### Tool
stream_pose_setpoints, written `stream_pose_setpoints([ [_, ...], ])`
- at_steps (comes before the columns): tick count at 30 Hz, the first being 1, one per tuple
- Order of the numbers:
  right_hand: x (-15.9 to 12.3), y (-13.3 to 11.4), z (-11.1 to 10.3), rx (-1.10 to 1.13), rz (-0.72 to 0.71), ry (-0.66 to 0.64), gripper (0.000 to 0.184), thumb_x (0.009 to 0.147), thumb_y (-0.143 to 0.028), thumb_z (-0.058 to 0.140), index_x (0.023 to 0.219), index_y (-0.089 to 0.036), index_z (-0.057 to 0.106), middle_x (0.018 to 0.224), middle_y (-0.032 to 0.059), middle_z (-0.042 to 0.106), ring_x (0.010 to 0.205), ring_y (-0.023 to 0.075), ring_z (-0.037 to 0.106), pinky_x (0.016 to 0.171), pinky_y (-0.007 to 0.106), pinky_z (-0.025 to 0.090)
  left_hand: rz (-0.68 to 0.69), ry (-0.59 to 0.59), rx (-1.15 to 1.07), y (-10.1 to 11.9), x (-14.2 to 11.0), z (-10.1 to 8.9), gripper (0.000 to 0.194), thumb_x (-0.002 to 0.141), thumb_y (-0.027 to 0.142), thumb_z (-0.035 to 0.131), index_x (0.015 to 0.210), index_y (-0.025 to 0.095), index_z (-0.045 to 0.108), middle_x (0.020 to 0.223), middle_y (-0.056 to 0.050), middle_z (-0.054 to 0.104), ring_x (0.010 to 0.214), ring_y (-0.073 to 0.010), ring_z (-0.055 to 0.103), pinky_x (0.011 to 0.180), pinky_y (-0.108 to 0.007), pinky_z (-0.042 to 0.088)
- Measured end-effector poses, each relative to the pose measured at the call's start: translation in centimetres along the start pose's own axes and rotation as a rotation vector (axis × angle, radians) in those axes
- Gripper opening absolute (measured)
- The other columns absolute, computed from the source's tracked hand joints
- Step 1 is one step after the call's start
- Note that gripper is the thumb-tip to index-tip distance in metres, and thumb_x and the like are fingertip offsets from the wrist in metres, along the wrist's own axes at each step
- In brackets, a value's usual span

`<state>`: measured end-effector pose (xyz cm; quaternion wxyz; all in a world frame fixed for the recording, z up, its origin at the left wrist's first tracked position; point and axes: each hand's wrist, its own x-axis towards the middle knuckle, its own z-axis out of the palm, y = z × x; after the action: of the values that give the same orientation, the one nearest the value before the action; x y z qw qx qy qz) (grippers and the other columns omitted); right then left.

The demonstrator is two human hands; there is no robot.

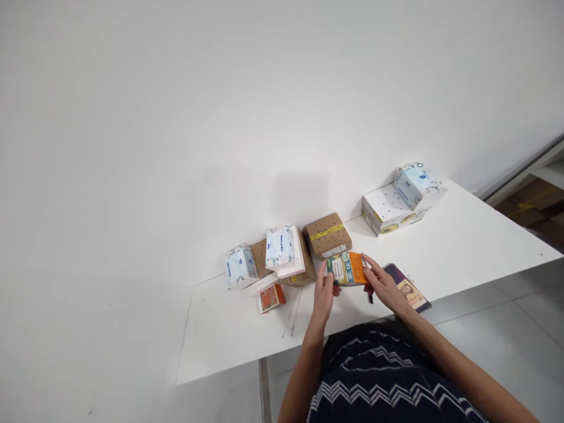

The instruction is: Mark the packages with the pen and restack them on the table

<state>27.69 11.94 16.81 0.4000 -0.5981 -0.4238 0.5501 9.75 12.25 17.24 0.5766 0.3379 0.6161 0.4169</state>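
Between my two hands is a small printed box (346, 268), green and blue on its left part and orange on its right. My left hand (325, 291) grips its left end, and my right hand (382, 283) grips the right end. The box is held above the front part of the white table (229, 341). Just behind it stands a brown carton (327, 232) with yellow tape. Below and right of my right hand lies a dark flat item with a picture (409, 289), close to the table's front edge. A small black object (370, 298) is partly hidden under my right hand.
Left of the hands are tissue packs (241, 267), one on a white box (296, 267), and an orange-and-white box (269, 298). Two thin sticks (294, 311) lie nearby. Back right, another tissue pack (416, 183) rests on a white carton (383, 205). A wall rises behind.
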Motion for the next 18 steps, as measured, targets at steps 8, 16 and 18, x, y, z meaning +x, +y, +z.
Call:
stream_pose_setpoints([
  [8, 0.6, 0.2, 0.3, 0.122, 0.099, -0.036, 0.056, 0.088, -0.061, 0.038, 0.112, -0.018, 0.065, 0.069, 0.0029, 0.065, 0.058, 0.0159, 0.059, 0.054, 0.028, 0.051, 0.166, 0.009, 0.152, 1.4, -0.7, -0.2, 0.059, 0.084, 0.064, 0.047, 0.116, 0.019, 0.067, 0.086, -0.007, 0.068, 0.068, -0.0171, 0.058, 0.065, -0.029, 0.049],
  [16, 1.0, 1.6, 0.5, 0.100, 0.055, -0.033, 0.046, 0.085, -0.062, 0.044, 0.098, -0.024, 0.067, 0.103, 0.0048, 0.069, 0.098, 0.0217, 0.062, 0.085, 0.032, 0.052, 0.124, 0.014, 0.016, 1.4, -0.5, 0.6, 0.057, 0.081, 0.064, 0.052, 0.109, 0.017, 0.068, 0.094, -0.009, 0.070, 0.077, -0.0195, 0.063, 0.071, -0.032, 0.051],
  [18, 1.0, 1.6, 0.6, 0.132, 0.030, -0.041, 0.043, 0.085, -0.062, 0.045, 0.094, -0.025, 0.066, 0.098, 0.0042, 0.069, 0.096, 0.0214, 0.062, 0.087, 0.032, 0.051, 0.115, 0.019, -0.007, 1.3, -0.4, 0.7, 0.057, 0.080, 0.064, 0.053, 0.110, 0.018, 0.068, 0.092, -0.008, 0.070, 0.077, -0.0190, 0.063, 0.070, -0.031, 0.051],
])
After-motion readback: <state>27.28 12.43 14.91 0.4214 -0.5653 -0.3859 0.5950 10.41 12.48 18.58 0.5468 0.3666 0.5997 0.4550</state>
